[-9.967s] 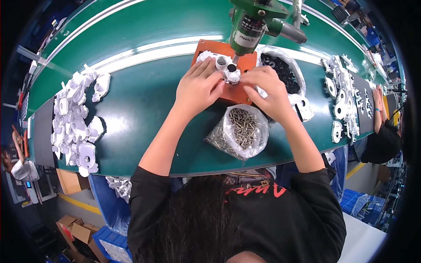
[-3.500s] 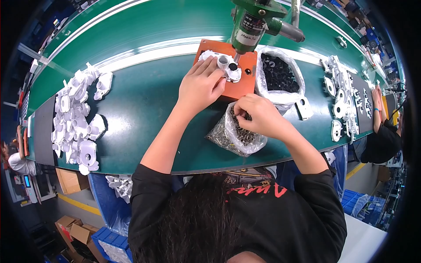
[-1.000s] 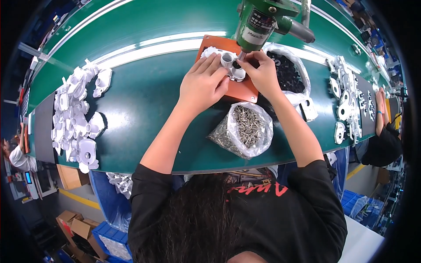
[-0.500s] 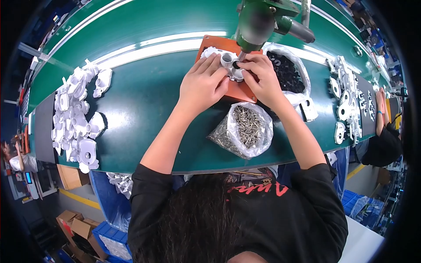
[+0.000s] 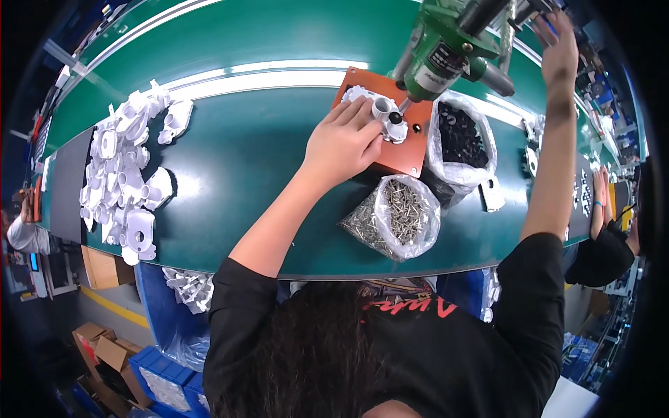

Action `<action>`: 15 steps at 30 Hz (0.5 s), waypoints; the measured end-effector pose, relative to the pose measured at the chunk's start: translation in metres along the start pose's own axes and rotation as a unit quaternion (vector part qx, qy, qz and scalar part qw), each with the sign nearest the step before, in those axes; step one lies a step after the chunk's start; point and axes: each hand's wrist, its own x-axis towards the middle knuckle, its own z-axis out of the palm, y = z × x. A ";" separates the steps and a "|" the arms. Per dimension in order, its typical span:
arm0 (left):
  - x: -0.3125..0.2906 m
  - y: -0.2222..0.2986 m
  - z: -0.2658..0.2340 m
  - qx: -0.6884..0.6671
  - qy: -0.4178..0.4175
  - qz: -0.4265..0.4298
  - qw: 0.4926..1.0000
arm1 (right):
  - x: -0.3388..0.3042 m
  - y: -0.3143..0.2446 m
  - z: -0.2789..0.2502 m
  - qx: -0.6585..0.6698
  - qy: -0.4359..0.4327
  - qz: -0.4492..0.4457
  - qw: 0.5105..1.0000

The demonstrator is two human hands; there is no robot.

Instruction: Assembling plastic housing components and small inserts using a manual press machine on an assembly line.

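A white plastic housing (image 5: 396, 132) with round sockets lies on an orange fixture plate (image 5: 394, 159). My left hand (image 5: 343, 137) holds its left side, fingers over the top and thumb along the near edge. A black round piece (image 5: 396, 118) sits in the housing beside its ribbed socket. Just above it is the metal tip (image 5: 405, 105) of a green press-like machine (image 5: 435, 64); whether they touch, I cannot tell. My right hand (image 5: 559, 56) is raised at the upper right, close to the machine's lever, its fingers apart and partly blurred.
A clear bag of screws (image 5: 408, 217) stands before the plate, and a bag of black parts (image 5: 460, 136) to its right. White housings (image 5: 125, 174) are heaped at left; one white piece (image 5: 492, 194) lies at right. Other people's hands (image 5: 601, 188) show at far right.
My right hand has left the housing and risen to the upper right, near the machine's lever. My left hand stays on the housing. The whole view has shifted a little.
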 end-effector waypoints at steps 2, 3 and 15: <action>0.003 0.002 0.004 -0.004 0.006 0.003 1.000 | 0.063 0.012 0.027 -0.285 0.026 -0.403 0.869; 0.002 0.002 0.005 -0.006 0.006 0.002 1.000 | 0.073 0.004 0.039 -0.281 0.024 -0.408 0.868; -0.004 0.007 -0.006 0.017 0.021 -0.011 1.000 | 0.150 -0.100 -0.001 0.223 -0.558 0.041 0.798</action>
